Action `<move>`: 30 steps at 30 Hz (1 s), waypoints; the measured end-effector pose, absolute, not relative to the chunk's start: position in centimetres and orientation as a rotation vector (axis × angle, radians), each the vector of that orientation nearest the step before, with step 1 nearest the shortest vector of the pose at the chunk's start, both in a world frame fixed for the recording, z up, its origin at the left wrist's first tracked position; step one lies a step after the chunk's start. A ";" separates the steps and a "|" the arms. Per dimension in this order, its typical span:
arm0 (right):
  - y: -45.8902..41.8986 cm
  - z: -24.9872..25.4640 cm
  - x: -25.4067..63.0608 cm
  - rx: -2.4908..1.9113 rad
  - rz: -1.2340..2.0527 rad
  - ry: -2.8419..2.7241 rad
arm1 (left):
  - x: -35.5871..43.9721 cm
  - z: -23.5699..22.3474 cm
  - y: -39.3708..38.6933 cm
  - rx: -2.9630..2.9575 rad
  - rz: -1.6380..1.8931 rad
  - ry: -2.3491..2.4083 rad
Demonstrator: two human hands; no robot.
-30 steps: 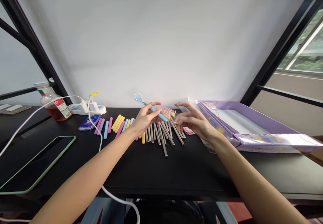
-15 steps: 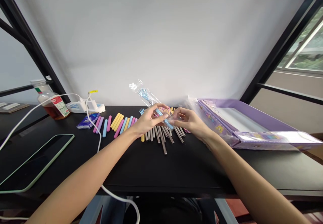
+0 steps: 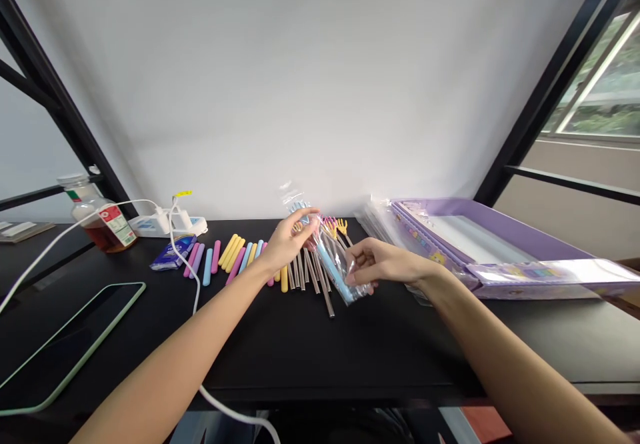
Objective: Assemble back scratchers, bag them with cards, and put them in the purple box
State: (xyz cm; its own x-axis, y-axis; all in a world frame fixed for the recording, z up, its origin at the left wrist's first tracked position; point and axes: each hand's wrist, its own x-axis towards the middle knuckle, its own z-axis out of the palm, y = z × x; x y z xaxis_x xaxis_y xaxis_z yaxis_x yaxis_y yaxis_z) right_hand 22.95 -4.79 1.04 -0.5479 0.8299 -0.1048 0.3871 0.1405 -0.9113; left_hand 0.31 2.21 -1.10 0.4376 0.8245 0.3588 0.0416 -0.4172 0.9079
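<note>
A blue back scratcher [image 3: 329, 261] in a clear plastic sleeve slants down to the right in front of me. My left hand [image 3: 293, 239] pinches the sleeve near the hand-shaped head. My right hand [image 3: 373, 262] has its fingers closed on the crinkled lower end, beside the handle. Beneath them lie several metal rods [image 3: 311, 272] with yellow, pink and blue claw heads, partly hidden by my left hand. To their left, several coloured handles [image 3: 231, 252] in yellow, pink, purple and blue are spread in a row.
Clear plastic sleeves [image 3: 383, 224] lie on the right against a purple box [image 3: 465, 214]. At left are a phone [image 3: 75, 344], a blue packet [image 3: 173, 253], a power strip [image 3: 193, 225] and a glass bottle [image 3: 105, 217]. A white cable [image 3: 199, 297] crosses the black desk [image 3: 380, 351].
The sleeved back scratcher has come down and tilts more steeply. My right hand has moved down with its lower end, while my left hand now sits nearer the head.
</note>
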 end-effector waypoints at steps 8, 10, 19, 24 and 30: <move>-4.6 1.2 23.7 -1.314 1.076 -2.284 | 0.3 -2.2 3.1 1.862 0.949 0.756; -3.8 0.9 24.6 -1.491 0.635 -2.062 | 0.6 -2.2 2.8 1.948 0.918 0.751; -2.4 -1.3 27.3 -1.897 0.020 -2.040 | 0.8 -2.2 2.1 2.297 0.744 0.699; -1.7 -1.8 27.4 -1.965 0.018 -1.982 | 0.8 -2.1 1.9 2.438 0.718 0.813; -1.7 -1.3 27.1 -1.825 0.167 -1.854 | 1.1 -2.3 2.6 2.319 0.975 0.828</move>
State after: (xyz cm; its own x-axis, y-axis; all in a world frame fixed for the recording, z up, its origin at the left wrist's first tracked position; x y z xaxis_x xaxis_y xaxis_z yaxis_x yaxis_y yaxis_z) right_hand 27.13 -1.71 -1.29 0.0513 0.9588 0.2793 0.8935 0.0808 -0.4417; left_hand 1.11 2.65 -2.35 0.5616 0.6891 0.4580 0.3402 -0.6968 0.6314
